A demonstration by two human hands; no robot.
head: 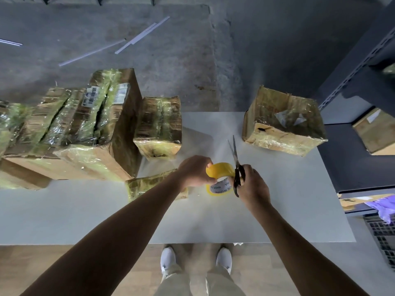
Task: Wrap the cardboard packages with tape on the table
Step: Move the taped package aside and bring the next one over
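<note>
My left hand (195,171) grips a yellow roll of tape (220,178) above the middle of the white table (288,199). My right hand (252,184) holds black-handled scissors (236,165) right beside the roll, their blades open and pointing away from me. A small taped cardboard package (147,184) lies on the table under my left forearm, partly hidden. Another taped package (159,128) stands at the table's far edge, and a dented one (282,122) sits at the far right corner.
Large taped cardboard boxes (85,124) are stacked at the left end of the table. A dark metal shelf unit (363,82) with a box on it stands to the right. White strips (141,36) lie on the concrete floor beyond. A laptop keyboard (382,231) shows at the right edge.
</note>
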